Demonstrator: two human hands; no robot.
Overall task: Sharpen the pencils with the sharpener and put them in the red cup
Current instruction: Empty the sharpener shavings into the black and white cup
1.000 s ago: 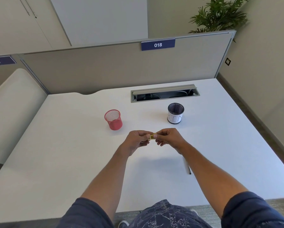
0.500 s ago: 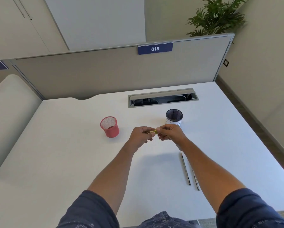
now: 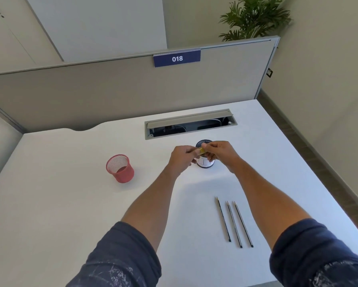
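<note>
On the white desk [image 3: 70, 204], 3 pencils [image 3: 234, 223] lie while both hands' fingers [image 3: 207, 146] pinch perhaps a sharpener [image 3: 202, 150].

A single head-worn view looks forward and steeply down from above the desk's [image 3: 49, 204] near edge toward its far edge, where a partition [image 3: 111, 96] rises. Both forearms reach away from the lens to mid-desk. The wide lens bends the side edges, and the far right corner shows fully.
</note>
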